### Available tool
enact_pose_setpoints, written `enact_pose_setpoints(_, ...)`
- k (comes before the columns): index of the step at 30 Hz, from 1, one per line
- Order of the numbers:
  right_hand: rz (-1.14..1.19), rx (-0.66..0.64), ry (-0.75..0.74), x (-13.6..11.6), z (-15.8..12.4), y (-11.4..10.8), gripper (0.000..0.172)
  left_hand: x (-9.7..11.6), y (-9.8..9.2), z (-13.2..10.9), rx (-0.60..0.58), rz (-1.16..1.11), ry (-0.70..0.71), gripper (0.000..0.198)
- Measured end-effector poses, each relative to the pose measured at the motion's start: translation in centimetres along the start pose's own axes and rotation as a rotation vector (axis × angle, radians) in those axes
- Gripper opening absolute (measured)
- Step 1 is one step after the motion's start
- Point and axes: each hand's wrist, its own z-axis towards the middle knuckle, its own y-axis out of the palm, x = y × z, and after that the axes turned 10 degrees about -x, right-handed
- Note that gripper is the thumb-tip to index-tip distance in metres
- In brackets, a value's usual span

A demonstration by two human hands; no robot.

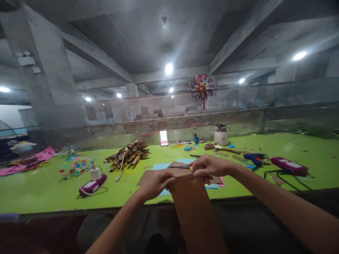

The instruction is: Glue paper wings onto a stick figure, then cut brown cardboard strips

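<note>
A long sheet of brown cardboard [194, 211] hangs over the table's front edge towards me. My left hand [160, 181] pinches its upper left corner, and my right hand [208, 165] grips the upper right corner. The top edge between them looks slightly folded or curled. Just beyond lie scissors [182, 165], with red at the handle partly hidden behind my right fingers. Beneath the hands, more brown cardboard [148, 176] rests on light blue paper [161, 165], and a bit of pink paper shows at the right.
Rolled brown tubes [129, 153] are heaped at the back left. Purple power strips [92, 185] sit left and right [290, 165], with cables. A blue glue gun [254, 158] lies to the right. Behind stand a jug [221, 135] and a mesh screen holding a paper flower [201, 87].
</note>
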Motion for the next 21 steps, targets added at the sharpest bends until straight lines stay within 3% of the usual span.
enact_pose_setpoints(5, 0.061, -0.033, -0.105, -1.0, -0.6, -1.2, 0.036, -0.6, -0.8, -0.1, 0.04, -0.086, -0.039, 0.036)
enact_pose_setpoints(10, 0.272, 0.179, -0.395, -2.0, -0.2, -0.7, 0.032, 0.1, -0.3, 0.4, 0.044, -0.614, 0.119, 0.031)
enact_pose_setpoints(13, 0.143, 0.033, -0.426, -2.8, 0.7, 0.4, 0.042, 0.2, 1.3, 1.4, 0.004, -0.815, 0.207, 0.034)
enact_pose_setpoints(16, -0.082, -0.082, -0.445, -3.9, 0.9, 0.7, 0.038, 0.5, 2.7, 2.7, -0.016, -0.908, 0.31, 0.035)
enact_pose_setpoints(21, -0.301, 0.06, -0.485, -5.6, 0.1, -0.7, 0.023, 1.9, 3.7, 5.2, 0.06, -1.096, 0.402, 0.029)
